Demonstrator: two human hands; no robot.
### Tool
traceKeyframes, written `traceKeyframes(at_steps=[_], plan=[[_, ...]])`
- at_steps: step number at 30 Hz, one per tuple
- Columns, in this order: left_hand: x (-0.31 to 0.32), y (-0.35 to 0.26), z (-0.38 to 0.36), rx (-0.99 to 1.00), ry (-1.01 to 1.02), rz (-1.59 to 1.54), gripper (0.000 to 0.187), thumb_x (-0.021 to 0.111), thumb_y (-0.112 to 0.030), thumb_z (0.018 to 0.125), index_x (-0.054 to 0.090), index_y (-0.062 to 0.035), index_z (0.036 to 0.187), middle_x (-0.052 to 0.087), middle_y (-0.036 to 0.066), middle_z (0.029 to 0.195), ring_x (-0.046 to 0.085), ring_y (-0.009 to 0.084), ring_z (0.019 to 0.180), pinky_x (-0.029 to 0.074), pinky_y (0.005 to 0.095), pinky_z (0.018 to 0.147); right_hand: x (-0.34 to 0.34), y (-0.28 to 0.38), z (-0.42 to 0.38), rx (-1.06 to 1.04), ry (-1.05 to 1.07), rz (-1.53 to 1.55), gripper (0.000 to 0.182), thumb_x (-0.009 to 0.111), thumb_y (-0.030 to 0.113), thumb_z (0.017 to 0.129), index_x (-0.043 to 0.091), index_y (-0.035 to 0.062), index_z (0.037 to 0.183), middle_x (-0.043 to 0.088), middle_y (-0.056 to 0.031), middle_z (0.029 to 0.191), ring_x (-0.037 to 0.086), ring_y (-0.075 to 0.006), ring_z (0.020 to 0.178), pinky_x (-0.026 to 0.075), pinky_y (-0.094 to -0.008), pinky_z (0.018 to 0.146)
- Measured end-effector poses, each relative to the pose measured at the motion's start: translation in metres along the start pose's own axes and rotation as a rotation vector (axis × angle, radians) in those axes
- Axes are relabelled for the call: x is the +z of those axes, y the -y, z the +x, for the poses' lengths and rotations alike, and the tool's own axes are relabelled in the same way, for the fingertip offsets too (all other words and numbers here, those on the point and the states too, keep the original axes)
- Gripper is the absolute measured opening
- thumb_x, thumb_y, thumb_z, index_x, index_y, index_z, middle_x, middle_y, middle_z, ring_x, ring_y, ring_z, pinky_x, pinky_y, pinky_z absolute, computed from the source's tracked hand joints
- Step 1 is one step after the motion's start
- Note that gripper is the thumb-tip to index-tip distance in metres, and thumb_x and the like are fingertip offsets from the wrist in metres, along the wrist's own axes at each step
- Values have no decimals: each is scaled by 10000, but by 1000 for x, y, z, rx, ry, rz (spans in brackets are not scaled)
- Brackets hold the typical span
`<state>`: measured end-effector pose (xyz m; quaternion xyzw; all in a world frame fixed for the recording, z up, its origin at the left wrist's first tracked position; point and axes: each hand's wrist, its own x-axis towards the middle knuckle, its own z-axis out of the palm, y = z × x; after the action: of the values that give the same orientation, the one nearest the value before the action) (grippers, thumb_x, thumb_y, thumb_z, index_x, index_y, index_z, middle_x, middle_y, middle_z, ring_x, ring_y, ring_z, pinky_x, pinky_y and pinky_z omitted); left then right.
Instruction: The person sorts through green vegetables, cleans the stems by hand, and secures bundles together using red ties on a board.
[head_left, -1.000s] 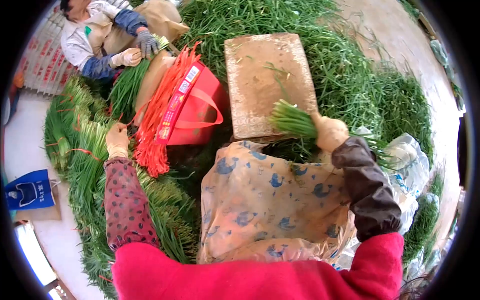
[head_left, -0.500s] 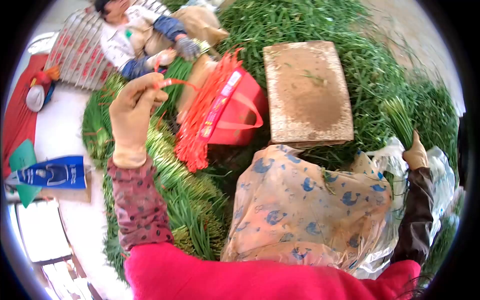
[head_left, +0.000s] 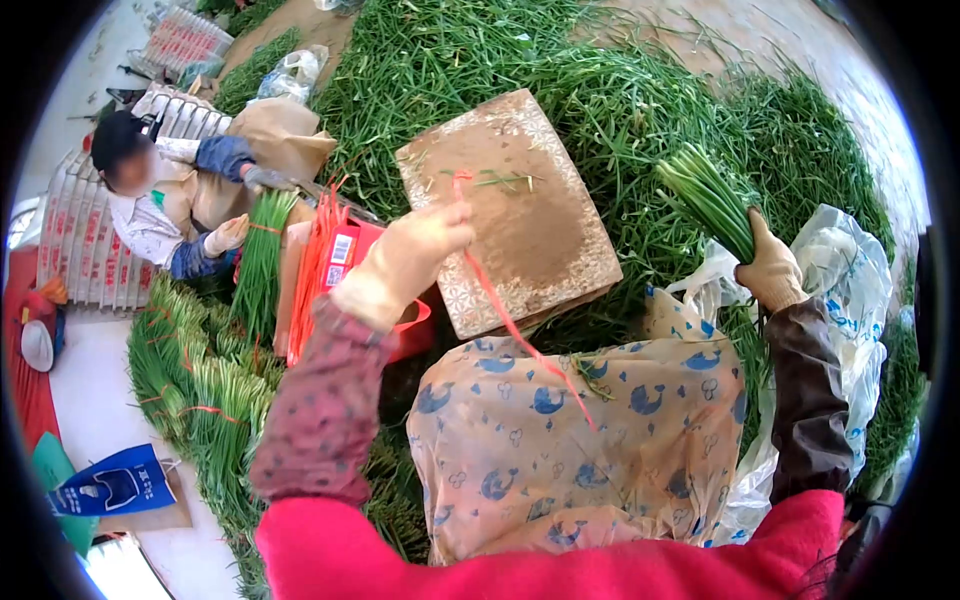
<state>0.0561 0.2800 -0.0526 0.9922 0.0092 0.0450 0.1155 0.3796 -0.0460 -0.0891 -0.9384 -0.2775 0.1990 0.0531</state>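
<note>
My left hand (head_left: 408, 255), in a pale glove, is closed on a red plastic tie (head_left: 510, 318) beside the left edge of the board. One end of the tie loops above my fingers and the rest hangs down over the plastic apron (head_left: 590, 440). On the right, my gloved right hand (head_left: 772, 268) grips a bunch of long green chive-like stalks (head_left: 708, 198), cut ends pointing up and left. A worn board (head_left: 500, 220) with a few loose leaves on it lies between my hands. More red ties (head_left: 318, 265) fill a red bag (head_left: 408, 335) behind my left forearm.
A heap of loose greens (head_left: 620, 110) spreads behind the board. Tied bunches (head_left: 215, 400) are piled at the left. A co-worker (head_left: 165, 200) sits at upper left beside another green bunch (head_left: 265, 250). A clear plastic bag (head_left: 840, 270) lies by my right arm.
My left hand has moved right and down with the red tie, from over the bag to beside the board. My right hand has raised the bunch and brought it inward. The view has turned.
</note>
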Motion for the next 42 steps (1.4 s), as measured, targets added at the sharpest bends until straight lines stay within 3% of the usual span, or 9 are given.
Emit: traceKeyframes(at_steps=[5,11,12,14,25,29,36,40,42], plan=[[124,87,46,-148,128,-38,203,605,-61,809,660,-33,1003,607,171,1218,586,298,1117,472,347,929,-4,26,5,-174,-31,-10,817,698,110,681,325,150,1407,629,-203,1079,606,-399,995,491,-440,832],[180,114,72,-876,149,-649,580,638,-126,799,474,-85,1354,442,147,1430,482,259,1264,404,291,981,-10,52,7,-428,-76,-1,785,705,44,650,361,121,1351,623,-171,1049,605,-386,985,501,-431,798],[179,112,64,-880,158,-653,580,638,-126,799,474,-85,1354,442,147,1430,482,259,1264,404,291,981,-11,54,10,-425,-66,-1,785,705,44,650,361,121,1351,623,-171,1049,605,-386,985,501,-431,798],[174,105,44,-162,121,259,529,599,-70,792,523,-128,1312,454,150,1411,493,288,1252,457,340,944,-17,63,21,-590,-77,19,794,709,25,647,358,123,1352,634,-159,1030,624,-371,950,514,-428,776],[149,-49,-2,170,455,87,343,518,-174,826,581,-154,1163,515,88,1342,588,252,1096,470,400,906,61,208,89,-1225,-71,-161,367,571,109,847,510,175,1203,655,-93,906,671,-294,786,529,-393,644],[136,-48,10,275,142,117,384,542,-157,791,571,-127,1173,535,83,1286,565,232,1119,461,414,906,120,224,107,-1207,-33,-247,651,646,88,727,453,205,1338,614,-62,1142,599,-271,1028,454,-408,881],[182,28,26,-401,147,172,1099,802,-389,630,184,-92,1489,311,153,1465,313,345,1351,262,545,1062,158,217,114,-1082,-73,-154,541,634,265,761,540,242,1293,563,-17,1282,520,-239,1177,355,-449,1031],[209,67,17,-536,294,91,1115,787,-328,685,72,-114,1513,200,158,1532,225,346,1398,201,554,1095,140,208,79,-1026,-310,-107,441,585,210,813,551,189,1252,549,-46,1260,530,-234,1152,390,-492,984],[199,58,28,-569,321,69,1114,778,-311,708,33,-130,1516,185,152,1538,214,344,1401,207,555,1095,97,180,45,-1020,-159,-55,488,633,203,783,533,172,1259,524,-62,1291,532,-239,1148,409,-474,959]])
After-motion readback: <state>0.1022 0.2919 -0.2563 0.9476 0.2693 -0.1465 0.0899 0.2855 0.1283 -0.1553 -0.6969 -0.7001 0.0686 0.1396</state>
